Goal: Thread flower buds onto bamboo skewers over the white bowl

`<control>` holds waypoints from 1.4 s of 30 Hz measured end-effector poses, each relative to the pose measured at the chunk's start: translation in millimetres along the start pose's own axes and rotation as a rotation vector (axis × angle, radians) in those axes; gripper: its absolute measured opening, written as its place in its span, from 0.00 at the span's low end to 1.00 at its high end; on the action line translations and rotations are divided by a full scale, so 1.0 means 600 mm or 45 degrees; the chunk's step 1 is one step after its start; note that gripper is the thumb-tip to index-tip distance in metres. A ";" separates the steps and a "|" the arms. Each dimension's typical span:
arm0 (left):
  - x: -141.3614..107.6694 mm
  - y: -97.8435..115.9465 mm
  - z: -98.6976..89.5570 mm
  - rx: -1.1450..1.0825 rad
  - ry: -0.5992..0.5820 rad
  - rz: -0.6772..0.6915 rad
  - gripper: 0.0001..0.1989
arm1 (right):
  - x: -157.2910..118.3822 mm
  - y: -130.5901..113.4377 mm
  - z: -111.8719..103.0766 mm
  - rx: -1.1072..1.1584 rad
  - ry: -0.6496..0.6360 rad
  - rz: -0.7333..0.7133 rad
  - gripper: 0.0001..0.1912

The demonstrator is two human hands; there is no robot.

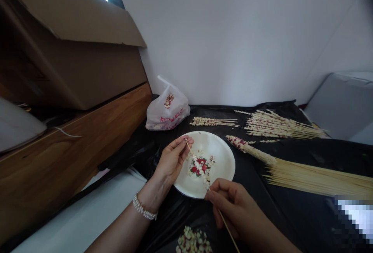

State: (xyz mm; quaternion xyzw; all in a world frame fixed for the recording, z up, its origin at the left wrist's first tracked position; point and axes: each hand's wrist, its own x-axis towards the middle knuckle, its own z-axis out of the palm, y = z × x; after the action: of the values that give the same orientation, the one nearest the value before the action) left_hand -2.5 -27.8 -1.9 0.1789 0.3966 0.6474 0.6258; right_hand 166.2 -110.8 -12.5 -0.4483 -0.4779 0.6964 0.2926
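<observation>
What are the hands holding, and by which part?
The right hand pinches a thin stick just below its threaded pale pieces. The left hand is at the stick's far tip; whether it grips stick or a small piece is unclear.

Around my left wrist, lower left of centre in the frame, I wear a bracelet (144, 208) of small, round, pearly white beads in several close rows, some tinged pinkish. My left hand (172, 160) and right hand (233, 202) are bare.
</observation>
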 end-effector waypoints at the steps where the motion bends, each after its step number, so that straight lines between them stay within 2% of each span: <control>1: 0.001 0.000 0.000 -0.010 -0.002 -0.012 0.08 | 0.000 -0.001 0.000 -0.010 -0.003 -0.001 0.14; 33: 0.002 0.002 -0.003 -0.133 -0.015 -0.050 0.07 | -0.004 -0.006 0.004 -0.006 -0.017 -0.016 0.15; 42: 0.003 0.002 -0.006 -0.060 -0.067 -0.058 0.07 | -0.003 -0.001 0.001 -0.037 -0.006 -0.040 0.14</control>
State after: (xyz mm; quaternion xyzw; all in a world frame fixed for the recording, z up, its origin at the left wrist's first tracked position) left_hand -6.2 -27.0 -3.4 0.1720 0.3685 0.6373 0.6546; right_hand 166.5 -112.5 -11.1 -0.4434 -0.4955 0.6858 0.2958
